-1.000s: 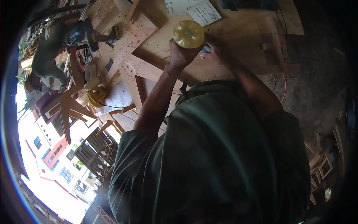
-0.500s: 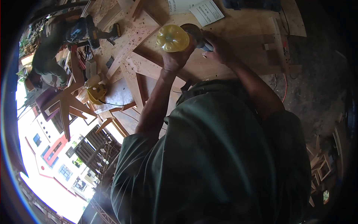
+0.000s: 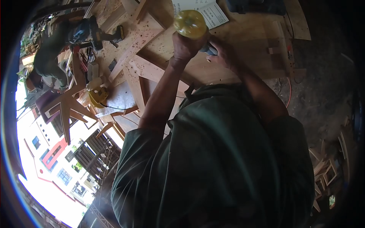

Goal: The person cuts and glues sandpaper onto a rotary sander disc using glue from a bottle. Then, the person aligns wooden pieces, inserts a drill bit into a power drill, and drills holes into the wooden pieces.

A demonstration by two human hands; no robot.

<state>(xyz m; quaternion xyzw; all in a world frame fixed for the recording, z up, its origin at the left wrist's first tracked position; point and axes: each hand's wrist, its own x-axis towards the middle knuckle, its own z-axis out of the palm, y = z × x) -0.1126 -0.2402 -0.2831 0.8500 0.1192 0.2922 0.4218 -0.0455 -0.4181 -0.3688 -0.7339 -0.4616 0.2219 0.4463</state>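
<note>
From the head camera, the left hand point(image 3: 187, 46) was closed around a tool topped by a round yellow disc point(image 3: 189, 24), raised above the wooden table point(image 3: 243, 34). The right hand point(image 3: 222, 51) curled its fingers on the tool's dark body point(image 3: 208, 48), just beside the left. A white paper point(image 3: 207, 11) lay on the table behind the disc. A yellow power tool point(image 3: 98, 96) sat well apart to the left.
</note>
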